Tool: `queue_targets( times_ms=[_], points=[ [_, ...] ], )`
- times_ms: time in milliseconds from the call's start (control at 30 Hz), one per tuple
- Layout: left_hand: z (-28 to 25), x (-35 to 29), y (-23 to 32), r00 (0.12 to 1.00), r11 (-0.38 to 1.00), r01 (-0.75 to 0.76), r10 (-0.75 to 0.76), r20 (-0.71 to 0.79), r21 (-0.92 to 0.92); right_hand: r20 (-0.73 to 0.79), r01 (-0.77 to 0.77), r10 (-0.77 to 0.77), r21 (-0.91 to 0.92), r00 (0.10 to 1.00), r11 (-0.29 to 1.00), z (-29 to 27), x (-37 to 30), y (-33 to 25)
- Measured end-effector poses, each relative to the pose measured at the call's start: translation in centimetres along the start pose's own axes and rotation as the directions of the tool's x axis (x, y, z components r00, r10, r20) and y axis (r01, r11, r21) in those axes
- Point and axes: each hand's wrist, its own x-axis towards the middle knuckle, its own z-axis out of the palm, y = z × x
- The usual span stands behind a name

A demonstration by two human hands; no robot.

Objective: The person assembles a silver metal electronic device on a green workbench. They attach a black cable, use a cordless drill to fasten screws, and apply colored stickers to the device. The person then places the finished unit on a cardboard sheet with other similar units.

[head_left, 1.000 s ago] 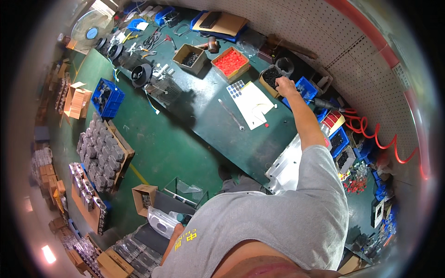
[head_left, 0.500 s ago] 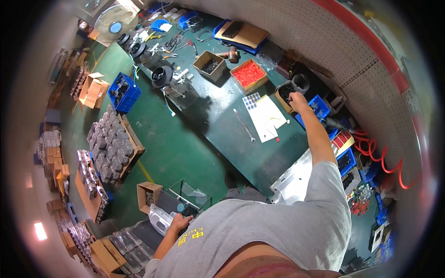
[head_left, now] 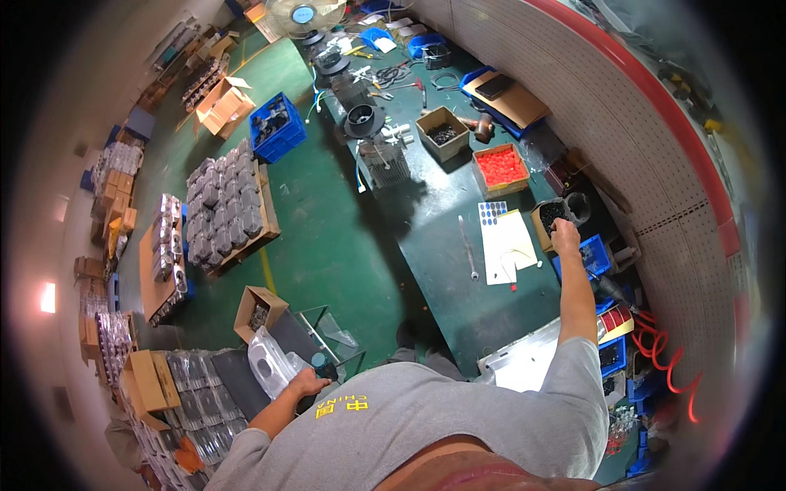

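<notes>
My right hand (head_left: 565,235) reaches into a carton of small black parts (head_left: 550,214) on the right side of the green workbench (head_left: 426,262). Its fingers are drawn together over the parts; whatever they pinch is too small to make out. Down by my left side, my left hand (head_left: 306,383) is closed around something dark, mostly hidden. Just beyond it shows a round teal-topped object (head_left: 318,360). A pale moulded part in clear plastic wrap (head_left: 268,360) lies beside that hand.
On the bench are a box of red caps (head_left: 501,166), another box of black pieces (head_left: 443,133), a wrench (head_left: 469,250), white paper (head_left: 501,237) and blue bins (head_left: 596,255). A coiled red hose (head_left: 655,344) hangs at right. Pallets of wrapped grey parts (head_left: 225,209) stand on the floor.
The whole view has swung, so the bench appears shifted rightward and lower. My right hand remains at the carton of black parts, and my left hand stays beside the wrapped part.
</notes>
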Motion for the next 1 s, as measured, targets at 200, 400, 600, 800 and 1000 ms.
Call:
queue_targets(
  times_ms=[200, 400, 600, 800, 1000],
  points=[
    [1.6, -1.0, -1.0, 1.000, 0.997, -0.021, 0.019, -0.024, -0.077, -0.024, 0.087, -0.087, 0.013, 0.996, 0.996, -0.7, -0.8, -1.0],
    [3.8, -0.4, -3.6, 0.996, 0.982, -0.080, 0.071, -0.057, -0.172, -0.060, 0.068, -0.071, -0.037, 0.996, 0.997, -0.7, -1.1, -1.5],
    [4.5, -0.7, -5.0, 1.000, 0.991, 0.006, -0.004, 0.020, -0.134, -0.065, 0.109, -0.114, -0.074, 0.991, 0.991, 0.2, -0.8, -0.8],
    [5.4, -1.2, -5.9, 0.995, 0.996, 0.088, -0.087, 0.042, -0.020, -0.125, 0.077, -0.081, -0.039, 0.989, 0.996, 0.7, -0.5, -1.0],
    [4.3, -1.4, -3.8, 0.998, 0.998, 0.018, -0.015, 0.061, -0.052, -0.388, 0.002, 0.175, 0.415, 0.905, 0.910, 0.2, -1.2, -0.7]
  ],
)
